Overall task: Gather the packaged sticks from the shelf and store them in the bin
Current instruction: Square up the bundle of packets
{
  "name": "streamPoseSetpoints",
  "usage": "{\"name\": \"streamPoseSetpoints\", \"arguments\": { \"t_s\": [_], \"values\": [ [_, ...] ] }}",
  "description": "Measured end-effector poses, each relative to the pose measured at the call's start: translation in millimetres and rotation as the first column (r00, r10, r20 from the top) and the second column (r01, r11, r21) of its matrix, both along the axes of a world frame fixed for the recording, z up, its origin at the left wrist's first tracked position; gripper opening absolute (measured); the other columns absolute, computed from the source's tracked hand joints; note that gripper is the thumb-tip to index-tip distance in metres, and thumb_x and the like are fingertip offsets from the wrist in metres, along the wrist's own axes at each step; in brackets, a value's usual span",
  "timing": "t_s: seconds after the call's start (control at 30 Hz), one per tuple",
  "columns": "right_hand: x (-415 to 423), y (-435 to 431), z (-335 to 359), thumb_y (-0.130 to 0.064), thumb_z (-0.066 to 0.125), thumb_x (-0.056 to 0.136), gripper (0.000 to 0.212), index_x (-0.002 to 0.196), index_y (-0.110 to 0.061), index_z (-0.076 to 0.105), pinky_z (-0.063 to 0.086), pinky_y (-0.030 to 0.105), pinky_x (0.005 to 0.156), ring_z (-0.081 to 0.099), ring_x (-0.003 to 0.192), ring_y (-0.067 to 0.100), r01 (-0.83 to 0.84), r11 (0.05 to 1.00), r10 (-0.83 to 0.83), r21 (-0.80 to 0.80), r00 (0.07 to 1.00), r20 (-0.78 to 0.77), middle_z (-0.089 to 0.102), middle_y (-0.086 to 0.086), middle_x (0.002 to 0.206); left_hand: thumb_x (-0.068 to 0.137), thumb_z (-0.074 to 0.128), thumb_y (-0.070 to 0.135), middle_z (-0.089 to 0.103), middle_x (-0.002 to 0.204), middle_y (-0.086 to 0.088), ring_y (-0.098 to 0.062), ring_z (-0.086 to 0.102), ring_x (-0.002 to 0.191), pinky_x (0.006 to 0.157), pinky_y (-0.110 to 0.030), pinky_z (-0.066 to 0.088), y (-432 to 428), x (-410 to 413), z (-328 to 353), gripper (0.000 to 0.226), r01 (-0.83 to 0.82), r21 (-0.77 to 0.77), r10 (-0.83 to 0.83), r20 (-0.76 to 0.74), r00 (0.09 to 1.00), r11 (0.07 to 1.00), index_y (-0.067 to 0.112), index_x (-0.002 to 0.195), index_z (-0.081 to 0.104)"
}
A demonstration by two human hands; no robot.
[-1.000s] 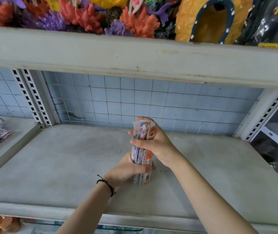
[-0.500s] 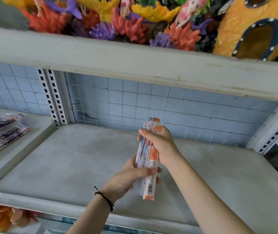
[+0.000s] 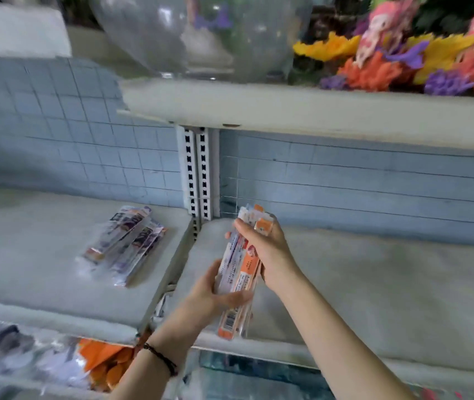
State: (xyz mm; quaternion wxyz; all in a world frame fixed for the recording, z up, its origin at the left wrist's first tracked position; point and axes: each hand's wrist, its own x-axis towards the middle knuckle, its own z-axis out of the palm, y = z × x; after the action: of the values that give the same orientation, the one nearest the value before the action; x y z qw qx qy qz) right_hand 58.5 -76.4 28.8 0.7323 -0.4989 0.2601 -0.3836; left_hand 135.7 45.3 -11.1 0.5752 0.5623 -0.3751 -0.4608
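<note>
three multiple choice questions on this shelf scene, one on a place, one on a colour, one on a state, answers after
1. Where does the loose pile of packets lie?
A. inside a bin
B. on the shelf section left of the upright post
C. on the floor

2. Which colour marks the lower end of the held bundle of packaged sticks?
A. green
B. black
C. orange

3. How is the bundle held?
A. the left hand grips it low and the right hand grips it high
B. one hand alone pinches it
C. it lies untouched

Answers
1 B: the pile rests flat on the section left of the post.
2 C: an orange end with a barcode sticks out below the left hand.
3 A: fingers of both hands curl round the bundle.
</note>
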Motion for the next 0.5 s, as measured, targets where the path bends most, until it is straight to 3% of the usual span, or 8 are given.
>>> {"name": "streamPoseSetpoints", "arguments": {
  "t_s": [0.07, 0.17, 0.23, 0.33, 0.5],
  "values": [
    [25.9, 27.0, -3.7, -0.008, 0.076, 0.076, 0.047, 0.113, -0.024, 0.05, 0.056, 0.046, 0.086, 0.069, 0.095, 0.03, -0.008, 0.999, 0.007, -0.053, 1.0, -0.018, 0.067, 0.014, 0.111, 0.075, 0.073, -0.004, 0.075, 0.086, 0.007, -0.007, 0.07, 0.077, 0.064, -0.018, 0.052, 27.0, 30.7, 4.3, 0.056, 0.006, 0.005, -0.007, 0.016, 1.0, 1.0, 0.019, 0.12, 0.05],
    [57.9, 62.5, -8.3, -0.004, 0.075, 0.077, 0.06, 0.124, -0.027, 0.045, 0.057, 0.03, 0.077, 0.068, 0.092, 0.013, -0.022, 0.991, 0.013, -0.136, 0.998, -0.069, 0.065, 0.008, 0.112, 0.074, 0.075, 0.001, 0.073, 0.094, 0.007, -0.001, 0.07, 0.082, 0.067, -0.014, 0.052, 57.4, 70.0, 5.8, 0.055, -0.012, 0.021, 0.011, 0.028, 1.0, 1.0, 0.025, 0.116, 0.049],
    [77.5, 82.3, -11.1, -0.004, 0.073, 0.08, 0.059, 0.125, -0.028, 0.043, 0.055, 0.02, 0.067, 0.067, 0.082, 0.003, -0.025, 0.986, 0.01, -0.167, 0.996, -0.088, 0.066, 0.002, 0.104, 0.068, 0.082, 0.011, 0.071, 0.108, -0.001, -0.006, 0.069, 0.093, 0.076, -0.018, 0.053, 74.3, 92.3, 6.7, 0.066, -0.012, 0.042, 0.01, 0.054, 0.998, 0.999, 0.02, 0.124, 0.049],
    [101.8, 96.6, -15.3, -0.007, 0.07, 0.083, 0.052, 0.12, -0.03, 0.042, 0.051, 0.014, 0.06, 0.066, 0.075, -0.004, -0.008, 0.974, -0.02, -0.226, 0.993, -0.12, 0.065, -0.007, 0.094, 0.068, 0.08, 0.011, 0.074, 0.102, 0.004, -0.009, 0.07, 0.093, 0.074, -0.02, 0.054, 86.2, 119.0, 6.3, 0.068, -0.02, 0.067, 0.014, 0.084, 0.996, 0.998, 0.021, 0.127, 0.047],
    [147.7, 90.3, -18.8, -0.019, 0.074, 0.081, 0.05, 0.116, -0.029, 0.041, 0.055, 0.017, 0.067, 0.067, 0.085, -0.002, -0.022, 0.965, -0.04, -0.263, 0.973, -0.226, 0.065, -0.003, 0.107, 0.066, 0.082, 0.019, 0.071, 0.097, 0.01, 0.0, 0.069, 0.083, 0.069, -0.014, 0.052, 82.8, 159.8, 8.3, 0.065, -0.032, 0.105, 0.019, 0.126, 0.992, 0.994, 0.025, 0.122, 0.049]
  ]
}}
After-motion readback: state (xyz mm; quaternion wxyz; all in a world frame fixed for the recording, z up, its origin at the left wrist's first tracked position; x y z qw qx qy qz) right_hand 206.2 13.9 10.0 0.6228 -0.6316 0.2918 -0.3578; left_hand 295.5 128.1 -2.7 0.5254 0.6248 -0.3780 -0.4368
